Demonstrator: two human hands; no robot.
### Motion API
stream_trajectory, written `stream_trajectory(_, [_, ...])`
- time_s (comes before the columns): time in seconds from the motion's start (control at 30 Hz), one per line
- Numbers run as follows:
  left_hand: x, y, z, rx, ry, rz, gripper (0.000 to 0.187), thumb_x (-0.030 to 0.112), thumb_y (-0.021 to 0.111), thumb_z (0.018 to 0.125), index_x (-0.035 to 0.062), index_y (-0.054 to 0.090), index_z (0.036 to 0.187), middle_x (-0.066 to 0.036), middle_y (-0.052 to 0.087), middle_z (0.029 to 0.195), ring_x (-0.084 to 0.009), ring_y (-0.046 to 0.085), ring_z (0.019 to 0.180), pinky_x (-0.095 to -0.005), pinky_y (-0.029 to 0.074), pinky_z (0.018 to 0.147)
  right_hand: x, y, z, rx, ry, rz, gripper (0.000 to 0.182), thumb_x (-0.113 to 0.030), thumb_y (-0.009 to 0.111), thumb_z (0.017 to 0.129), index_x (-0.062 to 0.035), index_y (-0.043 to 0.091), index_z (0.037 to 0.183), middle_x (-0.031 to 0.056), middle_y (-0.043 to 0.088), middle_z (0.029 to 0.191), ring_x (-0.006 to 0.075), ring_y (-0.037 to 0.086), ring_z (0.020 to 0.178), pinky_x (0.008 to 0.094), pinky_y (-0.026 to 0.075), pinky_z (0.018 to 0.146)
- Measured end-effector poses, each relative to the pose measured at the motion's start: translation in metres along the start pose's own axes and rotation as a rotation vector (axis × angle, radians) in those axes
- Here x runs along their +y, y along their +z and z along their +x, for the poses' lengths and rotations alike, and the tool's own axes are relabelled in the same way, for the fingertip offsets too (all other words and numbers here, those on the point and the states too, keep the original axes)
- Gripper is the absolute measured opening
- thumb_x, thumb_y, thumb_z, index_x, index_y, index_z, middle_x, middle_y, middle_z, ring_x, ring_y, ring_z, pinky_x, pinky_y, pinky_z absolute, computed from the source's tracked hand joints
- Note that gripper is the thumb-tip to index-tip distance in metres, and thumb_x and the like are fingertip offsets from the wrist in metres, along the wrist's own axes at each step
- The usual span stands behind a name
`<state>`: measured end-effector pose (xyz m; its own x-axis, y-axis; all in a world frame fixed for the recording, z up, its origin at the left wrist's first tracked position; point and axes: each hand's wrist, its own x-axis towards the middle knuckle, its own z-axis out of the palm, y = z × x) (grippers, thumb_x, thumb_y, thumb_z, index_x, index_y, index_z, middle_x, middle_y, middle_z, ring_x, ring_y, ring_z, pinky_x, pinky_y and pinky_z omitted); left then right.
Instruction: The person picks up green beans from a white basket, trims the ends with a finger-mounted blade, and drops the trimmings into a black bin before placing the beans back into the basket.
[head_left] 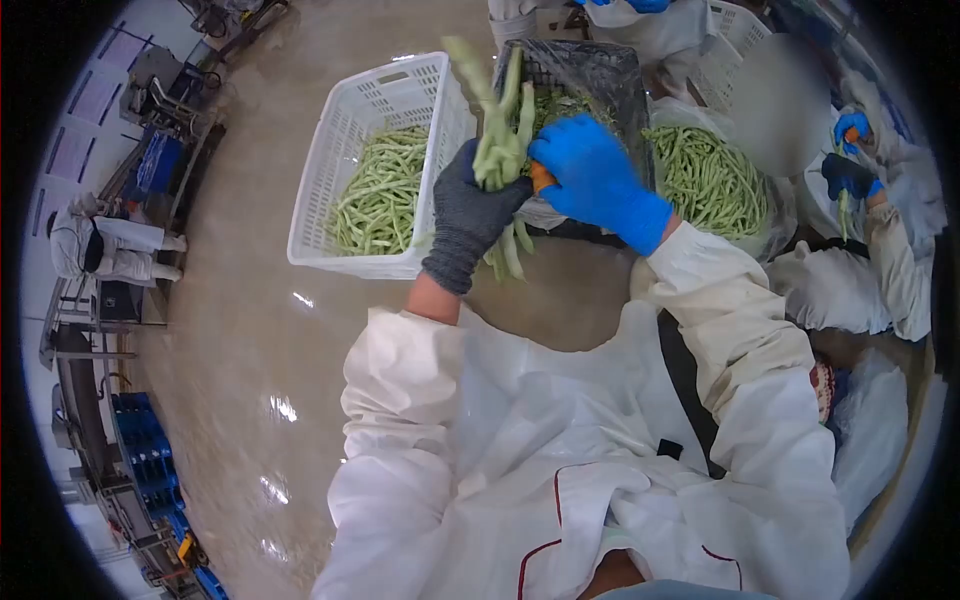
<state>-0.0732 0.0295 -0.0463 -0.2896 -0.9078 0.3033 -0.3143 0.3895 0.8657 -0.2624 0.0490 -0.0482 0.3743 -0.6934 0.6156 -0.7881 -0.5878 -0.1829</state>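
Note:
My left hand [470, 215], in a dark grey knit glove, is closed around a bunch of long green beans [503, 150]. The beans stick up above the fist, and some ends hang below it. Close against the bunch is my right hand [595, 180] in a blue glove, its fingers wrapped round a small orange object [541, 178] that looks like a handle; the rest of it is hidden. Under and behind my hands, a black crate [622, 75] lined with dark plastic holds green scraps. Left of it stands a white slotted crate [388, 82] partly filled with green beans [385, 190].
To the right lies a clear plastic bag [785, 205] full of green beans [705, 180]. A co-worker's gloved hands [850, 175] are at the right, and another person works at the top. Wet floor [250, 330] spreads left, toward machinery and a person [110, 240] in white.

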Motion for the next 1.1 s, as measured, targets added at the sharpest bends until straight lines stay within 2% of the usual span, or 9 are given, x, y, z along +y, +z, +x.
stream_trajectory(0.17, [0.009,-0.003,0.004,0.010,-0.072,-0.168,0.052,0.009,0.083,0.066,-0.0003,0.059,0.111,-0.010,0.067,0.097,-0.0163,0.065,0.086,-0.0309,0.053,0.077,-0.005,0.006,-0.001,0.021,0.382,0.752,0.022,-0.007,0.058,0.076,-0.0023,0.063,0.097,0.0140,0.065,0.093,0.0338,0.060,0.085,0.0396,0.048,0.076])
stream_trajectory(0.37, [0.004,-0.037,0.014,0.117,-0.106,-0.547,0.042,-0.006,0.074,0.070,-0.0041,0.059,0.110,-0.011,0.068,0.096,-0.0183,0.067,0.080,-0.0299,0.056,0.072,0.031,0.008,-0.013,-0.207,0.408,0.326,0.022,-0.022,0.058,0.081,-0.0043,0.066,0.091,0.0220,0.066,0.086,0.0387,0.064,0.078,0.0464,0.050,0.071])
stream_trajectory(0.57, [0.010,-0.107,0.015,0.489,-0.010,-0.583,0.048,-0.008,0.069,0.071,-0.0049,0.054,0.117,-0.014,0.065,0.096,-0.0220,0.065,0.085,-0.0323,0.055,0.076,0.084,-0.002,-0.038,-0.720,0.695,-0.203,0.030,-0.014,0.059,0.076,-0.0065,0.068,0.104,0.0214,0.066,0.096,0.0388,0.063,0.092,0.0450,0.050,0.083])
stream_trajectory(0.73, [-0.032,-0.150,0.030,0.960,0.177,-0.301,0.045,-0.002,0.075,0.069,-0.0056,0.057,0.110,-0.012,0.064,0.097,-0.0214,0.062,0.086,-0.0338,0.053,0.074,0.113,0.030,-0.051,0.181,0.415,-0.100,0.035,-0.011,0.058,0.079,-0.0085,0.064,0.113,0.0204,0.064,0.105,0.0385,0.061,0.098,0.0436,0.050,0.086])
stream_trajectory(0.83, [-0.033,-0.151,0.022,0.973,0.083,-0.152,0.042,-0.001,0.078,0.066,-0.0060,0.060,0.104,-0.011,0.064,0.095,-0.0211,0.062,0.085,-0.0334,0.052,0.075,0.103,0.042,-0.051,0.015,0.390,-0.008,0.029,-0.009,0.056,0.081,-0.0090,0.066,0.108,0.0170,0.063,0.108,0.0373,0.061,0.098,0.0431,0.050,0.085])
stream_trajectory(0.97, [-0.051,-0.154,0.008,0.683,0.160,0.036,0.040,0.000,0.080,0.065,-0.0056,0.063,0.101,-0.011,0.066,0.094,-0.0197,0.063,0.083,-0.0315,0.052,0.077,0.035,0.088,-0.087,-0.373,0.425,0.030,0.026,-0.009,0.057,0.081,-0.0128,0.068,0.104,0.0135,0.065,0.105,0.0345,0.063,0.093,0.0424,0.050,0.081])
stream_trajectory(1.03, [-0.046,-0.139,-0.003,0.543,0.068,-0.211,0.034,0.001,0.079,0.066,-0.0049,0.066,0.096,-0.011,0.068,0.097,-0.0183,0.064,0.087,-0.0310,0.053,0.078,-0.015,0.120,-0.129,-0.634,0.468,0.006,0.023,-0.010,0.058,0.081,-0.0144,0.069,0.101,0.0123,0.065,0.102,0.0328,0.064,0.090,0.0417,0.051,0.078])
stream_trajectory(1.07, [-0.047,-0.133,-0.011,0.520,-0.005,-0.206,0.028,-0.001,0.076,0.069,-0.0045,0.068,0.095,-0.012,0.069,0.102,-0.0178,0.065,0.091,-0.0304,0.052,0.081,-0.046,0.141,-0.174,-0.421,0.399,0.155,0.010,-0.010,0.058,0.075,-0.0057,0.066,0.079,0.0186,0.062,0.076,0.0377,0.062,0.072,0.0444,0.050,0.061])
stream_trajectory(1.1, [-0.047,-0.131,-0.017,0.472,-0.076,-0.201,0.026,-0.005,0.067,0.074,-0.0054,0.068,0.100,-0.014,0.067,0.110,-0.0183,0.064,0.099,-0.0292,0.050,0.087,-0.084,0.164,-0.227,-0.626,0.384,0.278,0.014,-0.012,0.058,0.077,-0.0069,0.068,0.085,0.0178,0.064,0.081,0.0348,0.063,0.077,0.0440,0.050,0.067])
